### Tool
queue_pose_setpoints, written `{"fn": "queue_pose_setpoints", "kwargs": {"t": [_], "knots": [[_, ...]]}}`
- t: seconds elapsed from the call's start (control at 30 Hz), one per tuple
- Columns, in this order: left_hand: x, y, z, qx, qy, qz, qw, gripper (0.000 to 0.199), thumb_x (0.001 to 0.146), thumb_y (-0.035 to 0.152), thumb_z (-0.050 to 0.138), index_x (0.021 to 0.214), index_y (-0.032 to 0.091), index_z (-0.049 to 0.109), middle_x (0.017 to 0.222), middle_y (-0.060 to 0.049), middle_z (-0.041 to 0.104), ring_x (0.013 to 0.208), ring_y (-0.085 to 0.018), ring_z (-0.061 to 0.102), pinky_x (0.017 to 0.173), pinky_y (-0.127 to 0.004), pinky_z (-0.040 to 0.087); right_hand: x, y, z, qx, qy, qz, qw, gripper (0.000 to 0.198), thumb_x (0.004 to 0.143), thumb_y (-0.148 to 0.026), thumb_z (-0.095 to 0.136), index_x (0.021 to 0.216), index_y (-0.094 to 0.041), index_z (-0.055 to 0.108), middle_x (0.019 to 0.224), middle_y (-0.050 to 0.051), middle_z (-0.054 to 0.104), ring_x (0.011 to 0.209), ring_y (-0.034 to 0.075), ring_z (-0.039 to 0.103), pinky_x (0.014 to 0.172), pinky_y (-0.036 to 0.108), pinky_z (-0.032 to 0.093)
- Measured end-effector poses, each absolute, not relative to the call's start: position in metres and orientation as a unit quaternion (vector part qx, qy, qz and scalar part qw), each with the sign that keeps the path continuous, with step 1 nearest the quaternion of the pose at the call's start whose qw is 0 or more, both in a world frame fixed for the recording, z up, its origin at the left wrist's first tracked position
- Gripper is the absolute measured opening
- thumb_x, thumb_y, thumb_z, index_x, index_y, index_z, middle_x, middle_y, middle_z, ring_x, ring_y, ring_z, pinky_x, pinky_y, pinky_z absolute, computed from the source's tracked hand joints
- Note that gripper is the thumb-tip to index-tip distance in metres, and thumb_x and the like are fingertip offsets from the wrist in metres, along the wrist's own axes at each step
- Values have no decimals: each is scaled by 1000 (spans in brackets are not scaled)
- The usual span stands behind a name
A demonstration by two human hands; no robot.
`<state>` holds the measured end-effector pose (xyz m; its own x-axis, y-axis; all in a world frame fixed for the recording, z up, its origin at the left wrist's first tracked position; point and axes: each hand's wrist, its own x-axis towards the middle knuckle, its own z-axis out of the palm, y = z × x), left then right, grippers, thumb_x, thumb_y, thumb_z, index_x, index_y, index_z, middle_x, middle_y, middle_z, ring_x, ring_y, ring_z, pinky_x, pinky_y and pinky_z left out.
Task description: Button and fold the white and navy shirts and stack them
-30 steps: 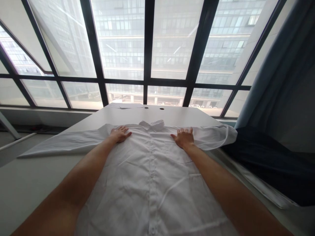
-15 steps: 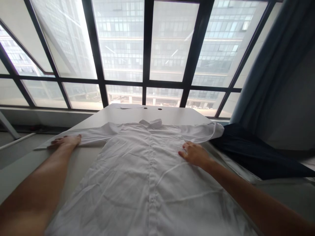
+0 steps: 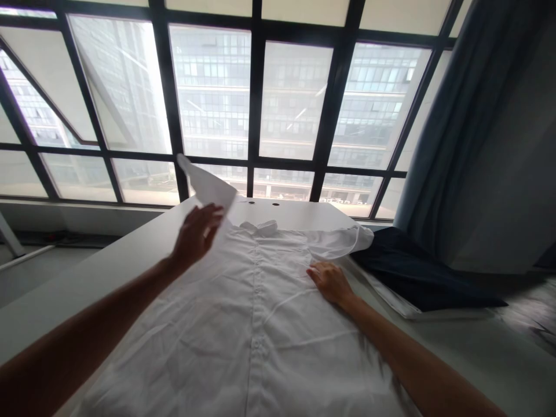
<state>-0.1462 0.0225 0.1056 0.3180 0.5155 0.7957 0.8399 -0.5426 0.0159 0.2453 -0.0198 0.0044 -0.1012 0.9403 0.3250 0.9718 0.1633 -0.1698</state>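
Note:
A white button-up shirt [image 3: 256, 313] lies front-up on a white table [image 3: 108, 260], collar toward the window. My left hand [image 3: 195, 234] is raised above the shirt's left shoulder and grips the left sleeve [image 3: 206, 185], whose end sticks up in the air. My right hand [image 3: 330, 282] lies flat, palm down, on the shirt's right chest area. The right sleeve [image 3: 343, 240] is bunched at the table's right edge.
A dark navy garment [image 3: 412, 269] lies to the right over a white sheet. A blue-grey curtain [image 3: 473, 127] hangs at the right. Large windows with dark frames [image 3: 256, 110] stand behind the table. Two small holes [image 3: 264, 203] mark the table's far end.
My left hand has picked up the left sleeve from the table and swung it up and inward over the shirt. My right hand stayed pressed on the shirt's right side.

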Motion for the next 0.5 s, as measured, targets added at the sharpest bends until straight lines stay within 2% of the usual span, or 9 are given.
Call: {"fn": "queue_pose_setpoints", "kwargs": {"t": [0.07, 0.13, 0.2, 0.27, 0.33, 0.43, 0.5], "knots": [[-122, -10, 80, -904, -309, -233, 179, 33, 99, 29, 39, 125, 27, 60, 134, -5, 61, 135, -22, 44, 118, -48, 26, 245, -20, 7, -632, -737, 23, 237, 40, 102, -36, 35, 122, -17, 63, 128, 11, 64, 125, 25, 52, 109, 40, 32], [-113, -29, 54, -945, -243, -148, 164, 34, 98, 29, 46, 130, 29, 57, 142, -4, 54, 138, -22, 41, 119, -47, 24, 241, -21, 13, -622, -724, 102, 279, 48, 103, -41, 24, 127, -20, 61, 126, 11, 65, 122, 26, 55, 103, 39, 40], [-118, -29, 37, -942, -255, -139, 167, 48, 93, 33, 57, 140, 28, 49, 152, -7, 42, 142, -26, 34, 119, -49, 24, 235, -26, 22, -605, -717, 185, 293, 61, 103, -47, 11, 133, -20, 57, 117, 12, 69, 110, 26, 63, 90, 37, 49], [-131, -16, 30, -920, -319, -158, 163, 69, 86, 40, 67, 147, 24, 39, 156, -12, 33, 143, -30, 31, 117, -51, 27, 228, -33, 30, -565, -725, 277, 279, 71, 102, -50, 2, 135, -14, 54, 107, 13, 72, 95, 24, 68, 80, 34, 52], [-145, 0, 30, -899, -387, -151, 135, 76, 83, 46, 69, 147, 21, 37, 153, -15, 38, 140, -32, 37, 114, -50, 33, 221, -42, 37, -529, -742, 328, 248, 72, 102, -56, 11, 124, -9, 61, 99, 13, 73, 87, 22, 68, 74, 30, 51], [-161, 19, 33, -882, -451, -102, 88, 51, 89, 41, 59, 136, 21, 51, 135, -13, 58, 122, -30, 56, 104, -46, 43, 211, -59, 43, -544, -778, 256, 181, 55, 92, -61, 46, 98, -12, 69, 89, 10, 72, 78, 20, 64, 68, 28, 47], [-166, 25, 34, -873, -473, -81, 88, 31, 93, 32, 53, 121, 22, 61, 120, -12, 66, 108, -27, 62, 96, -43, 48, 205, -72, 47, -563, -784, 225, 129, 50, 84, -62, 59, 96, -14, 68, 86, 7, 70, 75, 20, 62, 64, 27, 44]]}}
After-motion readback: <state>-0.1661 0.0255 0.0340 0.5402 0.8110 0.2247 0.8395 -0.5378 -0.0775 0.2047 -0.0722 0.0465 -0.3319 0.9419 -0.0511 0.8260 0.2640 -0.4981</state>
